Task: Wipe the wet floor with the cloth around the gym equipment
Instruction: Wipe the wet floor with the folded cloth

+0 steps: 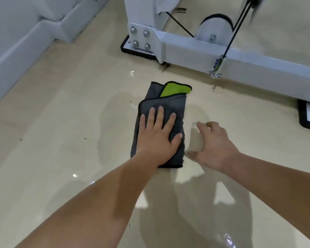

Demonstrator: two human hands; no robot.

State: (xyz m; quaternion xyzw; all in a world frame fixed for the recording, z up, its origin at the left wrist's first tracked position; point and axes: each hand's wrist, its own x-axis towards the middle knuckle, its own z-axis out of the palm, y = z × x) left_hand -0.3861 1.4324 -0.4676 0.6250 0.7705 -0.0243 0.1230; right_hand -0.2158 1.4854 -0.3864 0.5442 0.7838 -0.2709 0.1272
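Flooring of glossy cream tile (pixel 61 140) is filling most of the view, and it is showing a wet sheen with small bright glints of water (pixel 131 73) just beyond the cloth and nearer the camera. White gym equipment (pixel 258 68) is stretching across the upper right, its long base beam lying low over the floor and sitting on a black-edged foot pad (pixel 125 49) at the corner. A white skirting board (pixel 16 56) is running along the upper left. On the beam a white pulley wheel (pixel 215 27) is standing upright, with a black cable (pixel 236 31) slanting down past it.

The grey cloth (pixel 172 111) is lying folded on the wet floor in the middle of the frame, just in front of the beam but apart from it (one far corner is turning up a lime-green underside). The left hand (pixel 156 138) is pressing flat on the cloth's near half, fingers straight and spread. The right hand (pixel 215 145) is hovering just beside the cloth's right edge, fingers and thumb curling round a pale beige object (pixel 195 140); I cannot tell what it is. Four bolts (pixel 140 38) are shining on the corner plate, and dark specks (pixel 85 138) are dotting the tile.
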